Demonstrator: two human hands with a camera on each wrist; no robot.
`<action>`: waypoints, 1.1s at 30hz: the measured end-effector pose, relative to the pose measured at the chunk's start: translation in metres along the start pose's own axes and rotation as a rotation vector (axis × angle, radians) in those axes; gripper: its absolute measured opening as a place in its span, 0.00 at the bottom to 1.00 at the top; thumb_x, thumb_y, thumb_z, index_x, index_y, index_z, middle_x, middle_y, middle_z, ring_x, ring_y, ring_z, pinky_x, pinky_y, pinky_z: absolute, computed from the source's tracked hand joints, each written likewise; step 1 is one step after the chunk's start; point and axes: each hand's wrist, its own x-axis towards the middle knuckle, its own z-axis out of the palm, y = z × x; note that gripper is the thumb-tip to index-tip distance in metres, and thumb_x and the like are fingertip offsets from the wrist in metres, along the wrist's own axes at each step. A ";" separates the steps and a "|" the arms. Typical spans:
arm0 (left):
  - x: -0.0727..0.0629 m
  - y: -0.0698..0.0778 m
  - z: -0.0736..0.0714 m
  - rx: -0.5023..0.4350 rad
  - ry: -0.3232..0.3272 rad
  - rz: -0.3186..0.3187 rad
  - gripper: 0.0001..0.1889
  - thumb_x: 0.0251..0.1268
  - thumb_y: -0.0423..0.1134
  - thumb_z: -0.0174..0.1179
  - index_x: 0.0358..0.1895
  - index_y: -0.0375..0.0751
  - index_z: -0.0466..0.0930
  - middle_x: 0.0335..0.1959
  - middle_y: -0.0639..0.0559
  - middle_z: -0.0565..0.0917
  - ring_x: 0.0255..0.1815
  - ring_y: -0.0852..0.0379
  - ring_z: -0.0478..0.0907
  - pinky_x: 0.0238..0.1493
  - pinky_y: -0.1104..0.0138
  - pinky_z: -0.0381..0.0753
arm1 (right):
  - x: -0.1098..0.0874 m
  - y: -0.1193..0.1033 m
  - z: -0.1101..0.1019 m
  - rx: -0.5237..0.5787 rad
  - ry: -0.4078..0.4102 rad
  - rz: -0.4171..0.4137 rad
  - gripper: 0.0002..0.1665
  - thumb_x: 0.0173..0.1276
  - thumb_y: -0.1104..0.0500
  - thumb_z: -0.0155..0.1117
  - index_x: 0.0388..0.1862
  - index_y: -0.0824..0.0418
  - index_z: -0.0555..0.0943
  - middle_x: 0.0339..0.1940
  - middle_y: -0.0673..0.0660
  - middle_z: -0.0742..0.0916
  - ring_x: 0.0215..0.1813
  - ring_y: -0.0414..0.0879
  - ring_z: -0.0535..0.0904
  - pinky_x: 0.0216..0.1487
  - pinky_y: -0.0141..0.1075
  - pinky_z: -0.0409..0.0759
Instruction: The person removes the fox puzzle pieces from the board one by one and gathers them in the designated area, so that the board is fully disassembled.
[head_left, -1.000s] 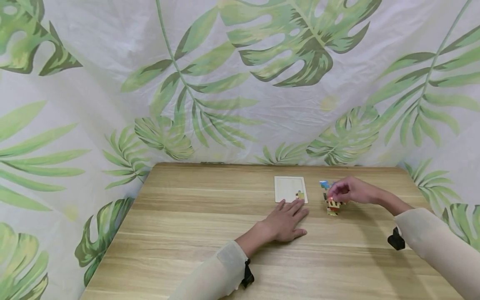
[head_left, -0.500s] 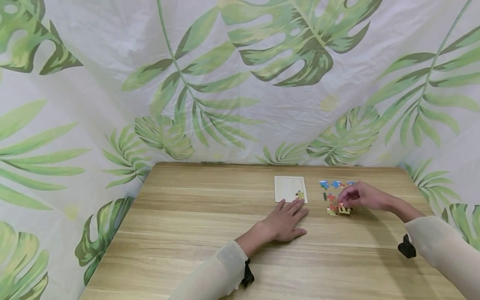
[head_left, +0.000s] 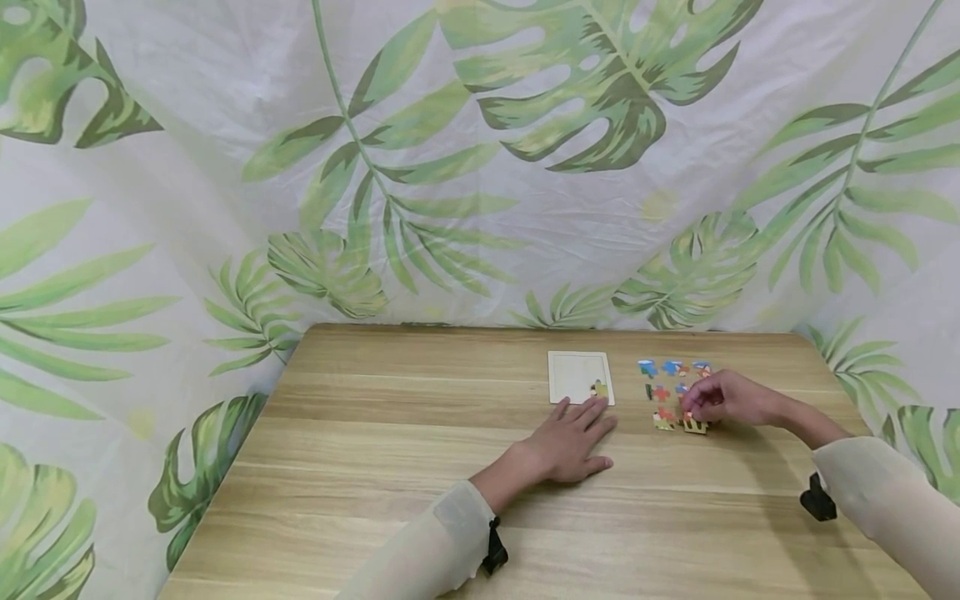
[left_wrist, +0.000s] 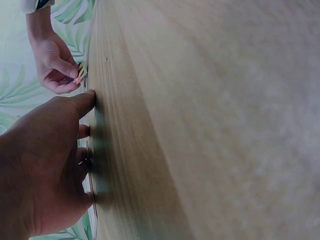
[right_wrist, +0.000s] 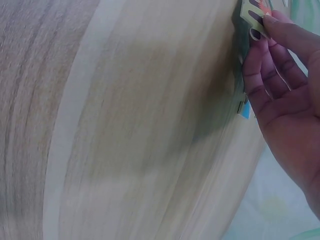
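My right hand [head_left: 723, 398] pinches a yellow jigsaw piece with dark stripes and a bit of red [head_left: 695, 423] between thumb and fingers, low over the right side of the table. In the right wrist view the same puzzle piece [right_wrist: 255, 14] shows between thumb and fingertip. My left hand [head_left: 573, 443] lies with its fingers spread, fingertips at the near edge of a pale square puzzle tray [head_left: 570, 375]. One yellowish jigsaw piece [head_left: 598, 388] sits in the tray's near right corner. In the left wrist view the left hand [left_wrist: 50, 155] touches the tabletop with its fingertips.
Loose jigsaw pieces lie in rows right of the tray, among them a blue one [head_left: 647, 368], a red one [head_left: 661, 393] and a red-and-yellow one [head_left: 663, 419]. Behind the wooden table [head_left: 420, 467] hangs a leaf-patterned cloth [head_left: 480, 208].
The right hand has moved right and slightly nearer with the striped jigsaw piece, uncovering other pieces in the rows. The left hand has stayed put.
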 end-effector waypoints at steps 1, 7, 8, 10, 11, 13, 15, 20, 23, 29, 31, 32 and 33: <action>0.001 0.000 0.001 -0.003 -0.005 -0.002 0.37 0.85 0.65 0.39 0.88 0.55 0.49 0.90 0.51 0.43 0.89 0.56 0.38 0.86 0.49 0.47 | 0.000 0.001 0.000 0.003 -0.001 -0.001 0.06 0.71 0.71 0.70 0.44 0.66 0.88 0.40 0.60 0.90 0.38 0.36 0.81 0.37 0.31 0.83; 0.003 -0.001 0.003 -0.017 -0.021 -0.011 0.38 0.85 0.65 0.39 0.88 0.55 0.47 0.90 0.52 0.40 0.89 0.57 0.35 0.87 0.50 0.44 | -0.001 0.002 0.001 0.001 0.005 -0.031 0.05 0.70 0.72 0.70 0.43 0.68 0.88 0.40 0.62 0.91 0.39 0.36 0.83 0.37 0.30 0.84; 0.002 0.000 0.003 -0.013 -0.017 -0.011 0.37 0.85 0.65 0.39 0.88 0.55 0.48 0.90 0.52 0.41 0.89 0.57 0.36 0.87 0.50 0.45 | -0.001 0.002 0.001 -0.001 0.006 -0.034 0.05 0.70 0.73 0.70 0.43 0.68 0.88 0.40 0.62 0.91 0.39 0.36 0.82 0.36 0.30 0.84; 0.001 0.000 0.001 -0.013 -0.016 -0.007 0.37 0.85 0.65 0.39 0.88 0.55 0.48 0.90 0.52 0.41 0.89 0.56 0.37 0.87 0.50 0.45 | 0.000 0.002 0.001 -0.008 0.009 -0.037 0.05 0.70 0.73 0.70 0.43 0.68 0.88 0.40 0.62 0.91 0.38 0.36 0.82 0.35 0.31 0.83; 0.001 0.000 0.000 -0.009 -0.014 -0.005 0.37 0.85 0.65 0.39 0.88 0.54 0.48 0.90 0.51 0.42 0.89 0.56 0.38 0.86 0.49 0.46 | 0.000 0.002 0.001 -0.012 0.011 -0.036 0.06 0.70 0.73 0.69 0.43 0.68 0.88 0.40 0.62 0.91 0.38 0.36 0.82 0.35 0.31 0.83; -0.001 0.000 -0.002 -0.002 -0.005 -0.003 0.37 0.85 0.64 0.39 0.88 0.54 0.49 0.90 0.51 0.43 0.89 0.56 0.39 0.86 0.49 0.47 | 0.000 0.002 0.001 -0.021 0.014 -0.032 0.06 0.70 0.73 0.69 0.43 0.68 0.88 0.41 0.62 0.91 0.37 0.36 0.82 0.35 0.31 0.83; -0.001 0.000 -0.003 0.003 -0.006 -0.001 0.37 0.86 0.64 0.39 0.88 0.54 0.49 0.90 0.51 0.43 0.89 0.56 0.39 0.86 0.49 0.47 | 0.000 0.002 0.001 -0.034 0.021 -0.025 0.06 0.70 0.72 0.70 0.43 0.67 0.88 0.41 0.61 0.91 0.38 0.37 0.82 0.35 0.31 0.83; 0.001 0.000 -0.001 0.008 -0.012 -0.002 0.37 0.86 0.64 0.39 0.88 0.54 0.49 0.90 0.51 0.43 0.89 0.56 0.38 0.86 0.49 0.47 | -0.001 0.002 0.000 -0.075 0.048 -0.002 0.07 0.69 0.71 0.72 0.44 0.65 0.89 0.42 0.60 0.92 0.40 0.38 0.85 0.39 0.31 0.85; 0.003 0.000 0.002 -0.001 -0.020 -0.009 0.37 0.85 0.65 0.39 0.88 0.55 0.48 0.90 0.52 0.41 0.89 0.57 0.36 0.87 0.50 0.45 | -0.002 -0.001 -0.001 -0.102 0.077 -0.003 0.07 0.68 0.70 0.73 0.44 0.64 0.90 0.42 0.59 0.91 0.41 0.38 0.84 0.40 0.31 0.85; 0.001 0.000 0.000 0.010 -0.015 -0.006 0.37 0.85 0.65 0.38 0.88 0.55 0.49 0.90 0.51 0.43 0.89 0.57 0.38 0.86 0.50 0.47 | 0.006 -0.011 0.002 -0.164 0.128 -0.025 0.07 0.70 0.70 0.72 0.42 0.60 0.90 0.42 0.56 0.91 0.41 0.36 0.82 0.41 0.32 0.83; 0.000 0.001 -0.003 0.018 -0.008 -0.001 0.37 0.85 0.65 0.38 0.88 0.54 0.50 0.90 0.51 0.44 0.89 0.56 0.39 0.86 0.50 0.48 | 0.012 -0.016 0.003 -0.168 0.127 -0.026 0.07 0.71 0.70 0.71 0.42 0.60 0.90 0.42 0.56 0.91 0.42 0.37 0.83 0.42 0.33 0.84; -0.001 0.001 -0.003 0.015 -0.007 0.000 0.37 0.86 0.64 0.38 0.88 0.54 0.49 0.90 0.51 0.44 0.89 0.56 0.39 0.86 0.50 0.48 | 0.015 -0.018 0.003 -0.170 0.123 -0.021 0.07 0.71 0.70 0.71 0.42 0.60 0.90 0.43 0.55 0.92 0.43 0.38 0.84 0.43 0.33 0.85; -0.001 0.000 -0.003 0.013 -0.007 0.002 0.37 0.86 0.64 0.39 0.88 0.54 0.49 0.90 0.50 0.44 0.89 0.56 0.39 0.86 0.49 0.48 | 0.019 -0.021 0.003 -0.170 0.116 -0.010 0.07 0.72 0.69 0.70 0.43 0.60 0.90 0.43 0.55 0.92 0.43 0.39 0.84 0.42 0.33 0.85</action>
